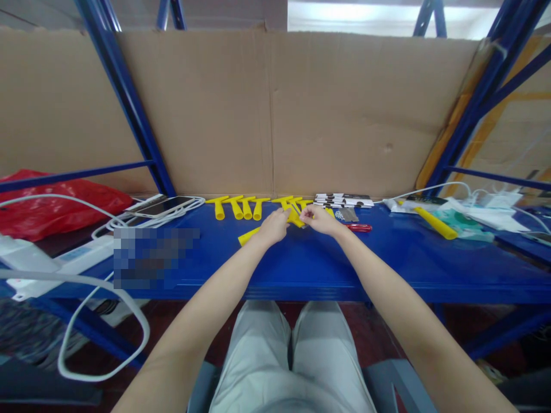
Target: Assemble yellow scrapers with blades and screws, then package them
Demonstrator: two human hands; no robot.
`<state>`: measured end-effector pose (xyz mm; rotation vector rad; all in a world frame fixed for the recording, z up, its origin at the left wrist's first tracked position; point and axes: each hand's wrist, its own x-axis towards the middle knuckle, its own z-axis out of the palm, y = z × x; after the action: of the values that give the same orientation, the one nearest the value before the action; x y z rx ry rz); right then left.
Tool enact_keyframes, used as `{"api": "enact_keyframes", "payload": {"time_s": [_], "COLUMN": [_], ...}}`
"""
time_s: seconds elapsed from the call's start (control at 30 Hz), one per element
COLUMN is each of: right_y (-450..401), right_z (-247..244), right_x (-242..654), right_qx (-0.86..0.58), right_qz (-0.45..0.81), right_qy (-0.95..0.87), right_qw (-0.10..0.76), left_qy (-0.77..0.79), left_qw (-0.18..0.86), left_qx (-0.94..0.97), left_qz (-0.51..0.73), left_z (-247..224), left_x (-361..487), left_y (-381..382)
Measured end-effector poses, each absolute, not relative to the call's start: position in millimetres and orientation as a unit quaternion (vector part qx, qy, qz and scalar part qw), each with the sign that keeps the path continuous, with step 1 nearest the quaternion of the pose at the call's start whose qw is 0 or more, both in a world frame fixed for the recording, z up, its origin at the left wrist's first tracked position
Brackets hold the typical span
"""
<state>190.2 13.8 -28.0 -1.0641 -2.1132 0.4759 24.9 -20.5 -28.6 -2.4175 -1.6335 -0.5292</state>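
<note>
Both hands meet over the blue shelf near its middle. My left hand [275, 226] is closed around a yellow T-shaped tool, whose handle [248, 236] sticks out to the left beneath it. My right hand [316, 220] has its fingertips pinched beside the tool's head; anything between them is too small to make out. Several more yellow T-shaped tools [237, 210] stand in a row against the cardboard at the left. Others lie just behind my hands. A red tool [359, 228] rests to the right of my right hand.
Striped black-and-white packets [343, 200] lie behind a small grey packet [346, 214]. At the right are a yellow tube [436, 223] and green plastic [467, 225]. A red bag [64, 201], white cables and a power strip [90, 255] occupy the left. Cardboard [275, 115] closes the back.
</note>
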Motion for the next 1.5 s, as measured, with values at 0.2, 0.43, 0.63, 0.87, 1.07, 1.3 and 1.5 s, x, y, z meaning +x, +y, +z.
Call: {"api": "enact_keyframes", "payload": {"time_s": [0.2,0.43,0.63,0.87,1.07,1.3,1.5], "right_y": [15,14,12,8,7,3,5], "right_z": [-33,-36,-36,-33,-33,-32,-38], "right_x": [192,193,193,193,193,186,182], "right_qx": [-0.405,-0.401,-0.392,-0.390,-0.393,-0.448,-0.472], "right_qz": [0.157,0.158,0.137,0.121,0.093,0.137,0.209], "right_qy": [-0.820,-0.830,-0.845,-0.863,-0.872,-0.830,-0.783], "right_qw": [0.372,0.353,0.337,0.296,0.277,0.302,0.346], "left_qy": [-0.540,-0.533,-0.532,-0.524,-0.521,-0.533,-0.548], "left_qw": [0.090,0.090,0.093,0.095,0.089,0.094,0.084], "left_qx": [-0.818,-0.821,-0.821,-0.828,-0.832,-0.822,-0.811], "left_qz": [-0.174,-0.184,-0.184,-0.174,-0.169,-0.174,-0.186], "left_z": [-28,-30,-29,-30,-31,-29,-27], "left_x": [27,28,30,31,31,31,32], "left_y": [-22,-23,-25,-26,-26,-27,-28]}}
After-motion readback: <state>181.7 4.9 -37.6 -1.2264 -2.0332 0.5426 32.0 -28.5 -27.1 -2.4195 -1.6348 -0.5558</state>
